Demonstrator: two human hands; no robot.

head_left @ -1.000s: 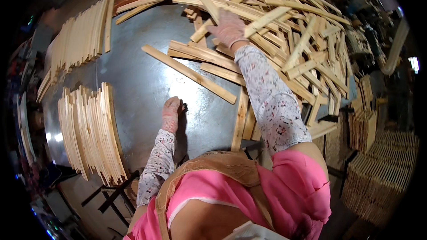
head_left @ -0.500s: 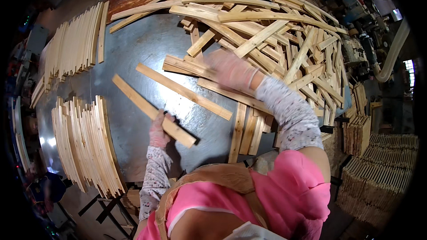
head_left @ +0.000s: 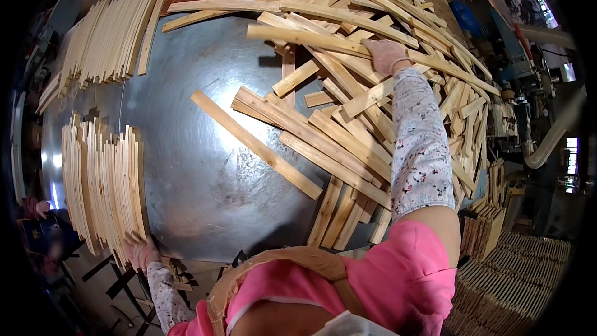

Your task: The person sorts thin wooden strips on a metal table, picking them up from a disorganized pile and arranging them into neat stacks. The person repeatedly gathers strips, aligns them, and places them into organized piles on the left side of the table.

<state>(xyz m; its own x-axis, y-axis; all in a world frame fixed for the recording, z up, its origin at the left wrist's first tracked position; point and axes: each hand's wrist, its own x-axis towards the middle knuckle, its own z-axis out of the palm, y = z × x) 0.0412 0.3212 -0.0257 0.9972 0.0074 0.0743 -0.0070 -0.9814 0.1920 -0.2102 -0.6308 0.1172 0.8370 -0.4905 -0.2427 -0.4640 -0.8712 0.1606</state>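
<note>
My right hand (head_left: 387, 56), in a thin pale glove, grips one end of a curved wooden slat (head_left: 305, 37) at the big heap. The slat's far end sticks out leftward over the metal table. At the near left, my left hand (head_left: 142, 251) rests its spread fingers against the near ends of a row of wooden slats (head_left: 112, 180) standing side by side. A single slat (head_left: 256, 144) lies diagonally on the table. Right of it, several slats (head_left: 305, 127) lie at a similar slant. My right fingertips are partly hidden by the slat.
A jumbled heap of slats (head_left: 367, 96) covers the table's right side. Another lined-up row (head_left: 112, 34) stands at the far left of the metal table (head_left: 180, 149). Stacked wooden pieces (head_left: 516, 274) stand at the lower right, with machinery and a hose (head_left: 556, 130) beyond.
My left hand has moved left and down to the near row, and the slat it held is no longer in it. My right hand has reached farther out and taken hold of a slat.
</note>
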